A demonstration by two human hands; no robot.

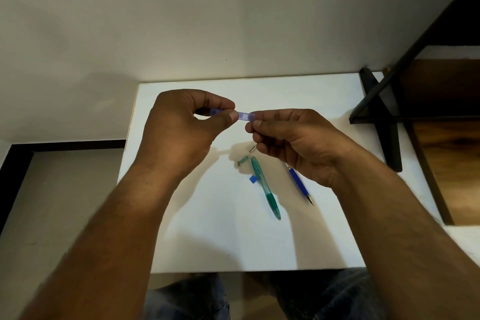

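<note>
Above the white table point(207, 241), both hands hold a small translucent blue tube point(244, 115). My left hand point(181, 127) pinches its left end between thumb and fingers. My right hand point(293, 138) pinches its right end with thumb and forefinger. Below them on the table lie a green pen point(265, 187) and a blue pen point(300, 184), the blue one partly under my right hand. A small green cap piece point(242, 160), a short metal piece point(252, 148) and a small blue scrap point(252, 179) lie near the green pen's top.
A dark-framed wooden shelf unit point(415, 117) stands at the table's right edge. A pale wall rises behind the table. My knees in jeans point(187, 296) show under the near edge. Floor lies to the left.
</note>
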